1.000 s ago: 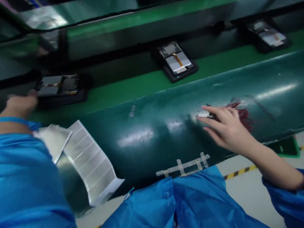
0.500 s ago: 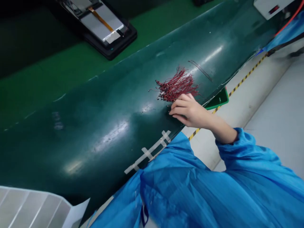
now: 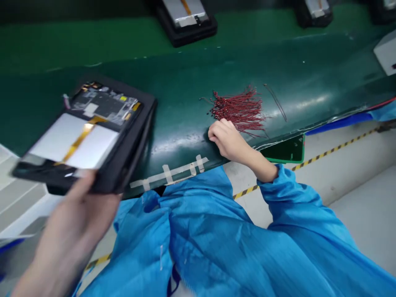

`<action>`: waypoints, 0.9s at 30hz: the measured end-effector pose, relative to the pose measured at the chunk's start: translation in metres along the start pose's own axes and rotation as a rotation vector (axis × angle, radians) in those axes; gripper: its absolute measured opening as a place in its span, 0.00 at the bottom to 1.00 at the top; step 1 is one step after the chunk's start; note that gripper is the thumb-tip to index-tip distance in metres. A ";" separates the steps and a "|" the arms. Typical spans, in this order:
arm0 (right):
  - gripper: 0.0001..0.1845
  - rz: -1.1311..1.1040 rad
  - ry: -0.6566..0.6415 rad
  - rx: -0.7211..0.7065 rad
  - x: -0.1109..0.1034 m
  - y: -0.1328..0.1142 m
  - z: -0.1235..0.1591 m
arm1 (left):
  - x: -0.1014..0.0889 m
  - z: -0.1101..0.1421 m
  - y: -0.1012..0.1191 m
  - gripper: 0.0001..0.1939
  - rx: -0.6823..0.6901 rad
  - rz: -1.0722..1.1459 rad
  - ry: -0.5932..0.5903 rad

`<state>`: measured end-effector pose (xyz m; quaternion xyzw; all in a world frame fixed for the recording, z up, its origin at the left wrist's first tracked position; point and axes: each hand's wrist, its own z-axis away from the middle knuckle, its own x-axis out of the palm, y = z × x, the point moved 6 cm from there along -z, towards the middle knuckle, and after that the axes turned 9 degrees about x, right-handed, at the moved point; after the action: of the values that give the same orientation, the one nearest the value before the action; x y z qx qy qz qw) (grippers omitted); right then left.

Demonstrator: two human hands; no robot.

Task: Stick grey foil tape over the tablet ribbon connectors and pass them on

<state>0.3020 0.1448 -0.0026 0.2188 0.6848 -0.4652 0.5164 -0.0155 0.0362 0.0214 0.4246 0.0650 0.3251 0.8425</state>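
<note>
My left hand (image 3: 77, 214) grips the lower edge of an opened tablet (image 3: 77, 136), which sits in a black holder (image 3: 136, 123). The tablet's circuit board, silvery battery and orange ribbon cable face up. It is tilted above the left part of the green mat. My right hand (image 3: 229, 140) is closed with its fingertips pressed together, low over the mat. Whatever is in those fingertips, if anything, is hidden. Just beyond that hand lies a pile of thin red and black wires (image 3: 239, 107) with small dark ends. One separate wire pair (image 3: 275, 102) lies to the pile's right.
The green mat (image 3: 182, 119) has strips of pale tape (image 3: 170, 173) along its near edge. More opened devices in black holders (image 3: 188, 24) (image 3: 315, 12) stand at the back. A green bin (image 3: 286, 150) is below the edge; a white box (image 3: 386, 53) is far right.
My left hand has come into view from the left with the tablet. My right hand has curled its fingers tighter beside the wires. The camera's view has turned.
</note>
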 end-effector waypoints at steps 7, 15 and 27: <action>0.07 -0.315 -0.130 -0.161 -0.011 -0.050 -0.025 | 0.018 0.043 -0.040 0.13 0.029 -0.428 -0.882; 0.05 -0.489 -0.383 -0.344 0.009 -0.137 -0.026 | 0.043 0.057 0.006 0.10 1.490 -0.985 -0.524; 0.08 -0.574 -0.002 -0.316 0.005 -0.162 -0.029 | 0.018 0.019 -0.004 0.06 0.596 -0.404 -0.513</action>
<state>0.1594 0.0921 0.0609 -0.0666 0.7819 -0.4799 0.3923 0.0077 0.0322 0.0332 0.6947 0.0263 0.0051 0.7188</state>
